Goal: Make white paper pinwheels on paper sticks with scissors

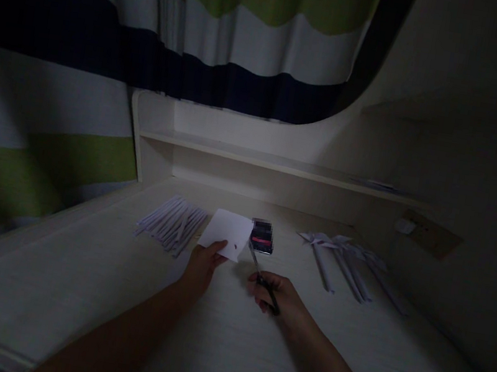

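Observation:
My left hand (205, 263) pinches the lower edge of a white sheet of paper (226, 230), thumb on top. A small dark mark shows near the sheet's lower right. In my right hand (277, 294) is a pair of scissors (267, 292) with black handles, its blades pointing up and left. The blade tips are close to the right edge of the paper; I cannot tell whether they touch it. A dark phone (262, 236) lies on the tabletop just beyond the scissors, its screen partly blurred.
Many rolled white paper sticks (172, 224) lie in a pile at left. Several paper pinwheels (327, 255) on paper sticks lie at right. A low shelf (253, 156) runs along the back of the white table (210, 337). Striped curtains (262, 37) hang behind, and a wall socket (429, 233) is at right.

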`<state>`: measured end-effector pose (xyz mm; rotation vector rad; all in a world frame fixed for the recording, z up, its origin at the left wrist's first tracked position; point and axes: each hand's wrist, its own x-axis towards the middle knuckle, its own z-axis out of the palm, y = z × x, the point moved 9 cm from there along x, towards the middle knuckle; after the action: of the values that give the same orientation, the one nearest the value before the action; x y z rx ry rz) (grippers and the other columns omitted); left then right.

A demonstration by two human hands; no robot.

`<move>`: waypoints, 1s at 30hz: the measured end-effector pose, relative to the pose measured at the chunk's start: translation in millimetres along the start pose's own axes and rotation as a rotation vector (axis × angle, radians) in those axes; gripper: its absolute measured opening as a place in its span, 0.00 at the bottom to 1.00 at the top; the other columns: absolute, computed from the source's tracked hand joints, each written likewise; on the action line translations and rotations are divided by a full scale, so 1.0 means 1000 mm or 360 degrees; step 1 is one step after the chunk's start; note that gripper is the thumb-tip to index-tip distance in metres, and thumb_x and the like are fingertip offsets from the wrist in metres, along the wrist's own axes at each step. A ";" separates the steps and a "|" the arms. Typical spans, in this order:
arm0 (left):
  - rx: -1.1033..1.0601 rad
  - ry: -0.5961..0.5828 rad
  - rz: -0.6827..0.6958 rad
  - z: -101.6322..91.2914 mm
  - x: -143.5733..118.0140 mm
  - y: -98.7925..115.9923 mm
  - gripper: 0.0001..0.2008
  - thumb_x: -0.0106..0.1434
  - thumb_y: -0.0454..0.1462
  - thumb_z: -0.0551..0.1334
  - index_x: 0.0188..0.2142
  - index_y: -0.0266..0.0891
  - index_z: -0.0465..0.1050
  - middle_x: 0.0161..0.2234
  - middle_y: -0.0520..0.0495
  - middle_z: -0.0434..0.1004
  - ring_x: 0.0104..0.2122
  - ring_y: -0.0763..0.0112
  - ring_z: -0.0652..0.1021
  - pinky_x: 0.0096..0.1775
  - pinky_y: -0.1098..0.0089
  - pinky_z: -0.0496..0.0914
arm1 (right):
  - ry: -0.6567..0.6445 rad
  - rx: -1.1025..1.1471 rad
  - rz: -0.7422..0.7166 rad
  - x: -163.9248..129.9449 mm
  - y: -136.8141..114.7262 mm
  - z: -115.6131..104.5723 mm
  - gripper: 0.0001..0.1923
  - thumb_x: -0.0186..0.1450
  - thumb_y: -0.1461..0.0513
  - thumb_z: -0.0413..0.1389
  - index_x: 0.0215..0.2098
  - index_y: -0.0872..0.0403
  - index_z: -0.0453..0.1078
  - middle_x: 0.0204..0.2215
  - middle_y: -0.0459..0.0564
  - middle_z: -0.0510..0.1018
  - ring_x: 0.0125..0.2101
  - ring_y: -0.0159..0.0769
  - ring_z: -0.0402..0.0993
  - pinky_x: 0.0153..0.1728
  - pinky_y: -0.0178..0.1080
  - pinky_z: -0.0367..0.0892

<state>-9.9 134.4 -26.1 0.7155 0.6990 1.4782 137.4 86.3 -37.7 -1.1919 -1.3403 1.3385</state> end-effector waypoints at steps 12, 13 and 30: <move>0.0461 -0.0702 -0.0564 0.033 -0.027 -0.040 0.15 0.42 0.28 0.61 0.33 0.32 0.71 0.29 0.44 0.76 0.27 0.66 0.75 0.30 0.67 0.69 | 0.0454 0.0475 -0.0225 0.001 -0.018 -0.063 0.17 0.48 0.57 0.61 0.34 0.56 0.67 0.24 0.46 0.74 0.25 0.32 0.69 0.28 0.34 0.61; 0.0522 -0.0761 -0.0586 0.033 -0.028 -0.043 0.16 0.42 0.28 0.61 0.34 0.32 0.71 0.29 0.44 0.76 0.27 0.65 0.75 0.30 0.66 0.69 | 0.0379 0.0475 -0.0181 0.002 -0.016 -0.059 0.17 0.46 0.59 0.62 0.33 0.56 0.68 0.24 0.46 0.74 0.25 0.32 0.69 0.27 0.34 0.61; 0.0636 -0.0402 -0.0145 0.020 -0.006 -0.022 0.17 0.48 0.45 0.61 0.35 0.36 0.70 0.34 0.45 0.73 0.33 0.69 0.72 0.32 0.72 0.61 | 0.0581 0.0593 -0.0249 0.003 -0.009 -0.065 0.16 0.41 0.66 0.62 0.30 0.56 0.71 0.28 0.46 0.76 0.28 0.33 0.70 0.29 0.34 0.61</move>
<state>19.3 129.4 -31.3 1.1385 0.8285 1.1486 201.0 100.4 -25.9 -0.9930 -0.8602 1.1311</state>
